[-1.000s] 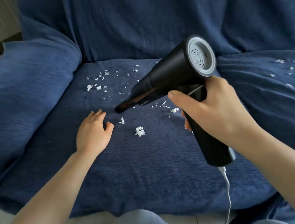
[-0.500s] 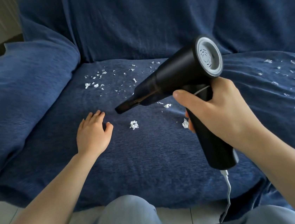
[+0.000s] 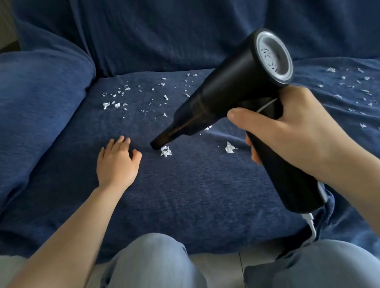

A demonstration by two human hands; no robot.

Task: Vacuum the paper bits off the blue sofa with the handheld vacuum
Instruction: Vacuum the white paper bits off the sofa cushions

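Right hand [image 3: 301, 128] grips black handheld vacuum [image 3: 232, 87], nozzle tip touching paper clump [image 3: 165, 151] on blue sofa [image 3: 189, 191]; left hand [image 3: 115, 164] flat beside it.

The vacuum [image 3: 230, 87] nozzle now dips down to a paper clump [image 3: 165, 151], nearer the left hand [image 3: 116, 163].

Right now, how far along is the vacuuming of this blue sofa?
Early. Done: nothing clearly cleared. In hand: the right hand grips the handheld vacuum, nozzle at a paper clump; the left hand lies flat on the seat cushion. Left: the scatter near the backrest and bits on the right-hand cushion.
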